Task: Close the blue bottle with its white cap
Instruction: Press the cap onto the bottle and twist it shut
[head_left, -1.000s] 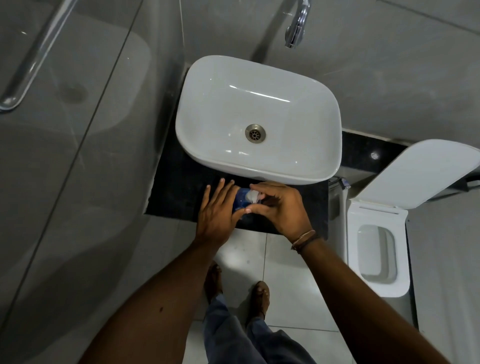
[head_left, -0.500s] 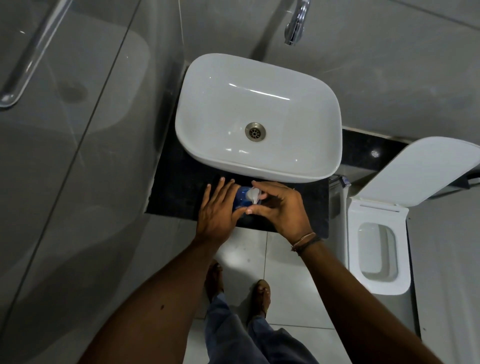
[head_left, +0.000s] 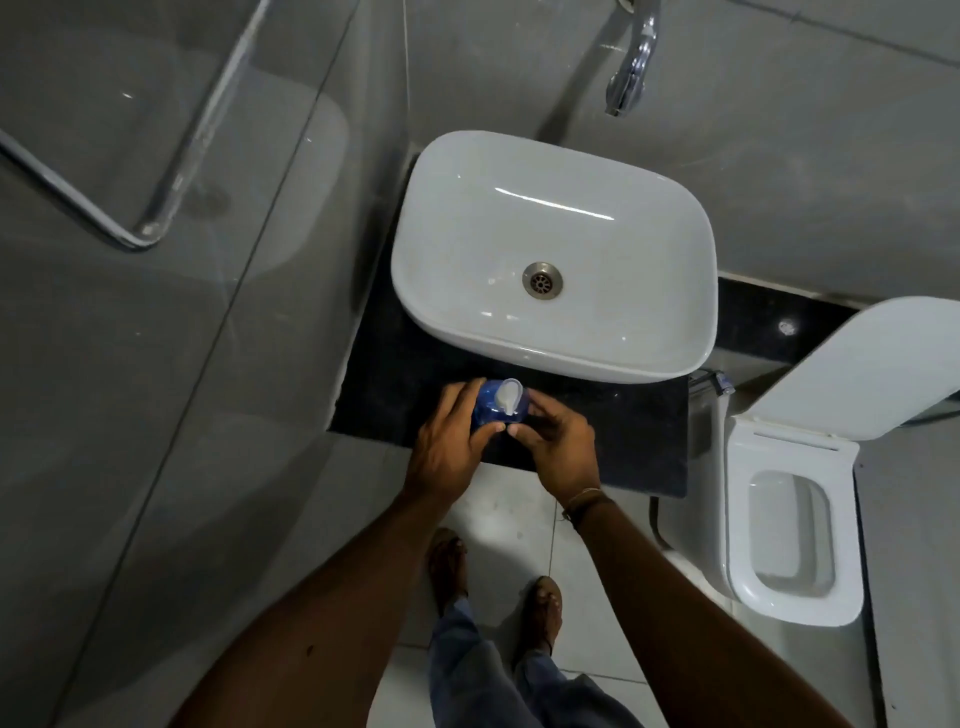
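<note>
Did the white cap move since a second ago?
Yes. The white cap was tucked under the right hand fingers; now it shows on top of the blue bottle, closer to the sink edge than before.

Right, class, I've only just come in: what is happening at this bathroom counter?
A person stands at a dark counter in front of a white basin. The left hand wraps its grip around a blue bottle, and the right hand touches it from the other side. The white cap sits on top of the bottle; whether it is fully closed cannot be told. A toilet with its lid up stands to the right.
</note>
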